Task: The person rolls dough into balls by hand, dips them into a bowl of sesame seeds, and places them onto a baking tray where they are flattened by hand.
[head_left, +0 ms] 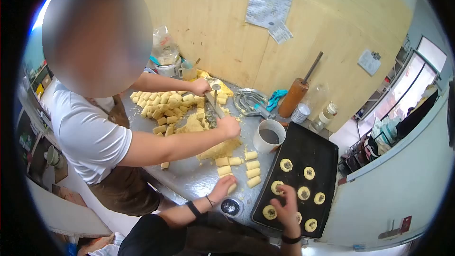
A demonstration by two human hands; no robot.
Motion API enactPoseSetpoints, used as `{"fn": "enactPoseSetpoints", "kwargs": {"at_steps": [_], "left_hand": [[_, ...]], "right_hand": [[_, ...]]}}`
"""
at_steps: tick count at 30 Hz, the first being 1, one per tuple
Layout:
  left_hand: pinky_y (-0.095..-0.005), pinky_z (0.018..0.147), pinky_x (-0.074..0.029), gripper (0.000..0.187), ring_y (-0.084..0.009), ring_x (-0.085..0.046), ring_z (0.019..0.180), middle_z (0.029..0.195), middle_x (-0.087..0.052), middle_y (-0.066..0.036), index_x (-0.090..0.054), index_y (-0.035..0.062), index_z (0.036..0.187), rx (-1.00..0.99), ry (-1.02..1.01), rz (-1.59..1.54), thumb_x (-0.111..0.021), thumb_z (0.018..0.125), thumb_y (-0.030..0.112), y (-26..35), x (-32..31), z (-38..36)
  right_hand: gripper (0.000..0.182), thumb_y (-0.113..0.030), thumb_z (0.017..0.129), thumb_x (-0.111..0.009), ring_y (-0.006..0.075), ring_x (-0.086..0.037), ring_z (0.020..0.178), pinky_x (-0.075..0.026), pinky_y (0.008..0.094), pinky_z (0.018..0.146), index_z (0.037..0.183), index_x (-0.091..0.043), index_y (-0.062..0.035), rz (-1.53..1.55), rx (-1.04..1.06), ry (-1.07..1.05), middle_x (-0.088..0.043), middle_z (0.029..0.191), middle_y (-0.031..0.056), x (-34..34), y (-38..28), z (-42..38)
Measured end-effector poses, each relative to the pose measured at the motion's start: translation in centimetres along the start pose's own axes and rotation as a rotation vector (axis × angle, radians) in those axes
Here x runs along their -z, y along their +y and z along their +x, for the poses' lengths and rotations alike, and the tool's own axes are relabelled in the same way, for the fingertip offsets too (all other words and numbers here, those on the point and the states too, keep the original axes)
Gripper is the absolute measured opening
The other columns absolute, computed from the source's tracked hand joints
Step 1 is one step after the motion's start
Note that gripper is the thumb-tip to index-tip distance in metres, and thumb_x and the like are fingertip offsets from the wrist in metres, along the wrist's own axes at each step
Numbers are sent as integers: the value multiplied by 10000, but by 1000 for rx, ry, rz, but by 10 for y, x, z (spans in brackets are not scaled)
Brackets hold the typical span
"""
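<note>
My left hand (pixel 221 189) is at the front edge of the metal table, its fingers closed around a cylinder of pale yellow dough (pixel 232 188). More cut dough cylinders (pixel 252 165) lie in short rows just beyond it. Below that hand stands a small round container (pixel 232 207) with dark contents. Over the black baking tray (pixel 303 144) hovers my right hand (pixel 287 207), thumb and fingers apart, with nothing visible between them. Its fingertips are close to a round flattened dough piece with dark specks on top (pixel 269 212). Several similar rounds sit on the tray, one partly hidden by my hand.
Across the table, another person's hands (pixel 215 106) hold a long cutting tool (pixel 214 104) over crumbly dough (pixel 196 123). Dough pieces are heaped (pixel 166 106) at left. A white tub (pixel 269 136), wooden roller (pixel 294 97) and glass bottle (pixel 324 116) stand beyond the tray.
</note>
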State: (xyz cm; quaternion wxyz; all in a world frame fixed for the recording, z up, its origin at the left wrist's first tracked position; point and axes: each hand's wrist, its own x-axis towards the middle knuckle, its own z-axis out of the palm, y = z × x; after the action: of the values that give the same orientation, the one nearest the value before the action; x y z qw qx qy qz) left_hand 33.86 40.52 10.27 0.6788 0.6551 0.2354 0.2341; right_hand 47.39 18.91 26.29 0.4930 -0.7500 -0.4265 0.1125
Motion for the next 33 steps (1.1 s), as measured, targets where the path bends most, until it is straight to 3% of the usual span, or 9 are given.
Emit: {"fn": "enactPoseSetpoints", "kwargs": {"at_steps": [1,3,7,16,23,25,28,32,33], "left_hand": [[-344,788,-493,311,-193,-616,895,896,-641,-61,-635,35,911,-4,9,-134,-458,974,282,24,-10,-13],[-292,808,-480,344,-169,-604,874,971,-629,-59,-632,54,949,427,-150,-752,-405,992,308,38,-23,-31],[-313,837,-504,333,-167,-617,973,1010,-642,-42,-617,116,1044,601,-72,-1021,-413,1004,376,80,-41,-55],[-349,916,-494,299,-185,-612,1019,1085,-642,-44,-580,127,1107,649,31,-1086,-419,1001,357,64,-43,-84],[-352,919,-495,248,-196,-610,1025,1075,-637,-65,-576,110,1086,636,-13,-1120,-415,1009,282,66,-50,-92],[-350,914,-496,252,-197,-609,1023,1076,-635,-69,-579,102,1076,588,-59,-1152,-420,1008,286,27,-54,-85],[-341,899,-501,254,-198,-610,1012,1070,-630,-72,-582,87,1049,567,-33,-1108,-429,1004,285,55,-54,-94],[-337,970,-456,311,-199,-579,1084,1127,-607,-90,-589,58,1091,602,65,-885,-396,1006,287,73,-55,-97],[-337,1003,-424,336,-199,-559,1117,1155,-597,-97,-586,49,1116,496,9,-892,-378,1007,290,85,-56,-99]], "right_hand": [[488,-89,756,-717,271,-537,1096,-450,364,898,1206,-535,-41,-4,38,-41,-540,1184,127,-18,-6,0],[498,-139,782,-705,323,-525,1114,-427,406,941,1221,-517,0,-9,192,-73,-533,1198,173,-56,-4,0],[510,-240,836,-664,372,-517,1110,-402,438,970,1241,-501,24,20,197,-143,-530,1197,217,-96,-21,-5],[326,-223,900,-529,396,-533,1057,-416,457,929,1166,-574,-40,-153,249,-96,-575,1134,182,-125,-12,-29],[292,-143,864,-511,346,-543,1032,-418,455,902,1128,-622,-89,-271,258,-54,-572,1100,144,-127,-19,-42],[311,-176,868,-525,329,-536,1034,-410,454,880,1163,-616,-131,-274,266,-41,-570,1122,106,-129,-11,-44],[316,-174,898,-493,324,-532,1085,-397,449,941,1185,-605,-105,-198,233,-102,-564,1164,126,-122,-14,-45],[409,-222,964,-394,280,-449,1254,-319,414,1076,1309,-488,-23,573,-41,-113,-494,1325,153,-128,18,-36],[455,-258,990,-358,262,-401,1305,-295,398,1100,1359,-429,-1,748,-149,-64,-441,1390,157,-126,19,-28]]}}
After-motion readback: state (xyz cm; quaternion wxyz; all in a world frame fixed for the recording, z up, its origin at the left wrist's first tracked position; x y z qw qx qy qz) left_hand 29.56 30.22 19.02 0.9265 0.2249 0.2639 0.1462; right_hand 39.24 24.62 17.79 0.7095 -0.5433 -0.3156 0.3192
